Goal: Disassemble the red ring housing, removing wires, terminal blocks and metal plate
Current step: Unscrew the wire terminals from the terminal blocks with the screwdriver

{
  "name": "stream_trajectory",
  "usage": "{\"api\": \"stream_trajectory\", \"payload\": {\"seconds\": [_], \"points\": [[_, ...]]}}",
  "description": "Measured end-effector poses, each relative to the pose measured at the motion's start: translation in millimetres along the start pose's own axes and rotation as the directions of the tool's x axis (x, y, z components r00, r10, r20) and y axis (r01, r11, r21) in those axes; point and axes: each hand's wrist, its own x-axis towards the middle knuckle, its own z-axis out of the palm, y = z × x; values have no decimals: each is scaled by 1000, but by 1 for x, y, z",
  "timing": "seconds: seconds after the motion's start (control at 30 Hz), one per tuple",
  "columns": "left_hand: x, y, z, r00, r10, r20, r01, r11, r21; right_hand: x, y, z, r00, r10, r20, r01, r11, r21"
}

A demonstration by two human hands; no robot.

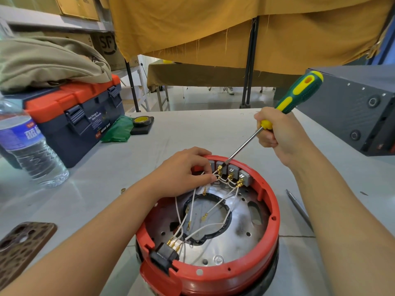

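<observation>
The red ring housing sits on the table in front of me. A shiny metal plate lines its floor. Several grey terminal blocks with brass lugs line the far inner wall. White wires run from them to a black connector at the near rim. My left hand rests on the far rim and pinches a white wire beside the blocks. My right hand grips a green and yellow screwdriver, its tip touching the second terminal block.
An orange and navy toolbox under a beige cloth stands at the back left, a water bottle in front of it. Tape roll and green bag lie behind. A phone case lies near left, a dark box right, a metal rod beside the housing.
</observation>
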Motion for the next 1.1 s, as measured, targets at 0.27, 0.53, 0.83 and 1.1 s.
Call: {"api": "stream_trajectory", "payload": {"seconds": [0.27,0.53,0.83,1.1], "points": [[1,-1,1,1000,7,-13,-7,1000,4,5,13,-8,999,34,36,-37,994,98],[1,-3,3,1000,12,-26,-12,1000,-3,7,24,-13,995,90,36,-96,967,237],[0,-3,2,999,24,-41,-24,1000,-7,1,32,20,981,65,182,-74,996,43],[0,-4,1,997,11,-79,-18,995,-99,-1,13,9,996,13,93,-22,995,100]]}}
